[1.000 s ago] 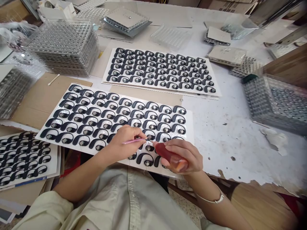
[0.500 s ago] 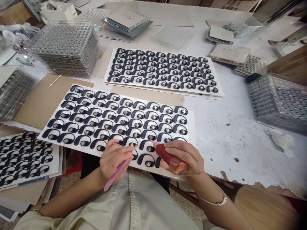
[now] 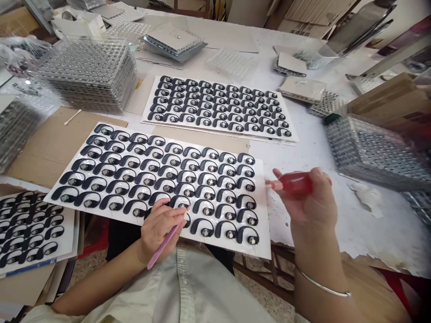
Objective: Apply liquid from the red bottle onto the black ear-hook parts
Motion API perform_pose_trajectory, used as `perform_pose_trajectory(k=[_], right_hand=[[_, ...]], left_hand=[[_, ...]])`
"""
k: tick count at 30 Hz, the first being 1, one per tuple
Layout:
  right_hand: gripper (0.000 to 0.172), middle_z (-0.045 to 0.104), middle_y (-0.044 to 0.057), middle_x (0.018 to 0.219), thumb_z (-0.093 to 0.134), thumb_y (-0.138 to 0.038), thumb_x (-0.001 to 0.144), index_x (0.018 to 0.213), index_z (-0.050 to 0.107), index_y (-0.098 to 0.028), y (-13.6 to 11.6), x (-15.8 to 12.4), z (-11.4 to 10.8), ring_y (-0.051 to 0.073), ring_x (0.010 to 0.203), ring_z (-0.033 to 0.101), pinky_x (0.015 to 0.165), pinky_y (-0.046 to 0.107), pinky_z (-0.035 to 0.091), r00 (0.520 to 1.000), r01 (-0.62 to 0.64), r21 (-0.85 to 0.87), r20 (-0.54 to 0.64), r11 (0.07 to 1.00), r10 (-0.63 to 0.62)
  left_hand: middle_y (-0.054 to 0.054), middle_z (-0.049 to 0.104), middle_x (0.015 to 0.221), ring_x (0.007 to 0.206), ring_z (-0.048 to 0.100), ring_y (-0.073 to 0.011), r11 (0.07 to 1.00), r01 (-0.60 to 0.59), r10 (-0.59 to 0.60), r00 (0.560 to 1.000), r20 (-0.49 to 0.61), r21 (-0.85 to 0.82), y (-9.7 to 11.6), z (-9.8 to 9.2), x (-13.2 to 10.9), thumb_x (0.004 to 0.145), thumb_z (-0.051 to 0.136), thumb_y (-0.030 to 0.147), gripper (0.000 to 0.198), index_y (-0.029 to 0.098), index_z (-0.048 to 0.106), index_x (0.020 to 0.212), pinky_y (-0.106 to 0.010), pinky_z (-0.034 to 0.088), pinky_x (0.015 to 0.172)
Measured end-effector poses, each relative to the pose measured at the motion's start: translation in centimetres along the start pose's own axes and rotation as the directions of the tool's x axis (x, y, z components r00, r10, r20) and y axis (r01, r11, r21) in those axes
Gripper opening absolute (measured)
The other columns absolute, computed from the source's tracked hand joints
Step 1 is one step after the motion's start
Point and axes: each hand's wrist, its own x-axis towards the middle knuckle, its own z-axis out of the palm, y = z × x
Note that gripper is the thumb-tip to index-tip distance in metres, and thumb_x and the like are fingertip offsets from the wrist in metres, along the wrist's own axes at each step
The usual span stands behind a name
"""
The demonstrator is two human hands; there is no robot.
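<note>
shirt (image 3: 222, 291): pale cream, buttoned placket | bangle (image 3: 323, 288): 1, thin, silver, right wrist

A white-topped workbench (image 3: 373, 237), scuffed and peeling along its near edge, fills the view. Cardboard boxes (image 3: 311, 13) stand by a pale wall (image 3: 247, 13) at far right; speckled terrazzo floor (image 3: 85, 267) and wooden rails (image 3: 266, 278) show below.

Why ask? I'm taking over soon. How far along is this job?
Seemingly done: the far sheet of black earpieces and the lower-left sheet, both untouched. In hand: the near sheet, left hand holding a pink stick at its lower edge, right hand a red bottle. Left: the stacked clear trays.
</note>
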Motion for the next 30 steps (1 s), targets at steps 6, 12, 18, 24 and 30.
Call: perform_pose_trajectory(k=[6, 12, 18, 24, 30], right_hand=[[0.039, 0.047, -0.013, 0.056, 0.079, -0.037, 0.062, 0.069, 0.043, -0.023, 0.4, -0.6, 1.8, 0.015, 0.054, 0.067, 0.084, 0.046, 0.060, 0.865, -0.405, 0.323, -0.167, 0.855, 0.473], [0.028, 0.056, -0.008, 0.058, 0.070, -0.040, 0.071, 0.068, 0.049, -0.022, -0.9, -0.6, 3.3, 0.016, 0.055, 0.065, 0.077, 0.044, 0.059, 0.933, -0.222, 0.318, -0.204, 0.922, 0.295], [0.021, 0.062, -0.001, 0.067, 0.059, -0.038, 0.081, 0.070, 0.064, -0.021, -3.0, -5.4, 7.1, 0.014, 0.057, 0.060, 0.047, 0.028, 0.049, 0.952, 0.269, 0.209, -0.208, 0.940, -0.225], [0.020, 0.063, 0.003, 0.070, 0.070, -0.036, 0.074, 0.084, 0.067, -0.019, -2.4, -8.7, 9.5, 0.017, 0.060, 0.057, 0.051, 0.033, 0.047, 0.931, 0.365, 0.006, 0.003, 0.931, -0.365], [0.019, 0.064, 0.004, 0.070, 0.071, -0.032, 0.073, 0.087, 0.065, -0.020, -1.6, -8.9, 8.7, 0.018, 0.057, 0.056, 0.047, 0.032, 0.044, 0.887, 0.456, -0.126, 0.144, 0.881, -0.438]], left_hand=[[-0.008, 0.073, 0.094, 0.082, 0.069, -0.0181, 0.998, 0.045, -0.044, 0.999, -0.027, 0.041, -2.0, 0.7, 1.5, 0.079, 0.067, 0.005, 0.019, 0.016, 0.062, 0.094, -0.046, 0.051, 0.092], [-0.005, 0.074, 0.094, 0.079, 0.068, -0.0167, 0.993, 0.025, -0.030, 0.999, 0.039, 0.118, -1.1, 0.9, 2.5, 0.082, 0.064, 0.008, 0.015, 0.018, 0.060, 0.093, -0.045, 0.048, 0.093], [-0.005, 0.074, 0.094, 0.074, 0.063, -0.0147, 0.987, -0.089, 0.061, 0.978, 0.197, 0.135, 0.8, 2.1, 2.1, 0.083, 0.056, 0.005, 0.015, 0.018, 0.058, 0.091, -0.045, 0.043, 0.096], [-0.005, 0.073, 0.095, 0.072, 0.059, -0.0148, 0.965, -0.136, 0.081, 0.968, 0.239, 0.223, 0.6, 2.5, 1.8, 0.083, 0.055, 0.005, 0.013, 0.016, 0.060, 0.088, -0.047, 0.043, 0.096], [-0.005, 0.073, 0.095, 0.068, 0.056, -0.0143, 0.929, -0.185, 0.108, 0.964, 0.243, 0.321, 1.2, 2.7, 1.6, 0.085, 0.055, 0.006, 0.010, 0.015, 0.060, 0.085, -0.044, 0.045, 0.094]])
